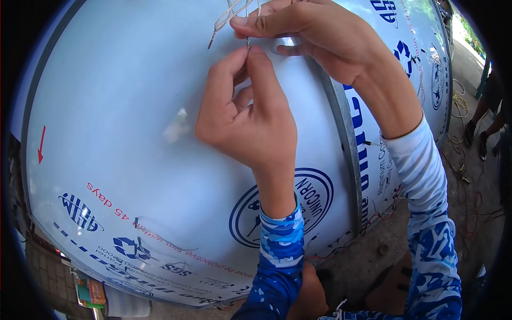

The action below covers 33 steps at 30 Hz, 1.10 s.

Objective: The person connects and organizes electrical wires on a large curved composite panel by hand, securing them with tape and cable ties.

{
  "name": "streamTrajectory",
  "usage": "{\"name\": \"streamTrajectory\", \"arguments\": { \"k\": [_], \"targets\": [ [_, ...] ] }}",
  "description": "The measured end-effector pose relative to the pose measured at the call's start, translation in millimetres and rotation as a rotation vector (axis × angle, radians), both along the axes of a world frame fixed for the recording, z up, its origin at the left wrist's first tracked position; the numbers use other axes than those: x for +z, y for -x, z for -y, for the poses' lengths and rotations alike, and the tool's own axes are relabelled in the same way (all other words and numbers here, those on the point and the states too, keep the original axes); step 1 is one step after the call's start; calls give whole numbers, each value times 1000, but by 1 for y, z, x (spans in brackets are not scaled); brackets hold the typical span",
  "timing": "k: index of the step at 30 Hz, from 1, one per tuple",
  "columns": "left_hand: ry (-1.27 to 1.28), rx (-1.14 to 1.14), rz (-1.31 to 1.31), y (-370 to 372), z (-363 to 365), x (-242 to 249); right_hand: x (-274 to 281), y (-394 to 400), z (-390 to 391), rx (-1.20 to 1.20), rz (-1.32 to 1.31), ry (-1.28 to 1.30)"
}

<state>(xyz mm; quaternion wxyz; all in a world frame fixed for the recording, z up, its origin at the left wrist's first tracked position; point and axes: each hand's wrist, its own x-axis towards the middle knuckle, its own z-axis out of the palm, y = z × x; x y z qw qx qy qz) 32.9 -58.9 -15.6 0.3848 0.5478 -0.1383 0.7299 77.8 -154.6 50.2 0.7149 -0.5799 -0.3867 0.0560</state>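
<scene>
Thin white wires (246,9) hang at the top of the view, held in the pinched fingers of my right hand (325,34). One loose wire end (212,40) with a twisted, stripped, coppery tip points down to the left of those fingers. Just below, my left hand (250,109) pinches a short twisted bare wire end (248,42) between thumb and forefinger. The two hands nearly meet there. Beneath them lies a large glossy panel (138,106) with blue and red print.
A grey metal strip (341,133) runs along the panel's right part, beside a second printed section (394,80). Cables (460,101) lie on the ground (453,213) at right, near another person's feet (474,136). An orange and green object (90,293) sits at lower left.
</scene>
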Motion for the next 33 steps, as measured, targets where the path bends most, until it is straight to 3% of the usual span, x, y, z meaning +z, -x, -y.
{"name": "streamTrajectory", "arguments": {
  "k": [2, 3, 5, 6, 8, 10, 12, 13, 14, 16, 20, 28, 33],
  "targets": [
    [153, -475, -215, 13, 2, 2, -3, -8, 3, 88, 89, -10],
    [154, -478, -216, 13, -6, 3, -5, -9, 3, 86, 88, -10],
    [427, -1821, -357, 9, -27, 3, -7, -12, 1, 363, -127, -73],
    [430, -1824, -359, 5, -26, 1, -8, -13, -1, 360, -130, -73],
    [394, -2270, -291, -8, -22, -1, -10, -15, -3, 464, -139, -124],
    [325, -2199, -267, -10, -18, -2, -6, -13, 0, 375, -158, -114],
    [221, -1178, -241, -5, -10, -3, -3, -18, 0, 264, -34, -73],
    [185, -853, -206, -2, -5, 0, -5, -16, 0, 200, -14, -114],
    [184, -856, -206, -3, -4, -1, -5, -15, 1, 197, -13, -115],
    [31, -100, 26, -6, -2, -1, -2, -9, 0, 25, 15, -39],
    [33, -41, 59, -15, -2, -6, 7, 18, 0, -151, 1, 10],
    [41, -41, 39, -12, 1, -5, -2, -5, -3, 7, 103, -3],
    [0, -7, 41, -17, 0, -7, 4, 9, 0, -104, 39, 65]
  ]
}}
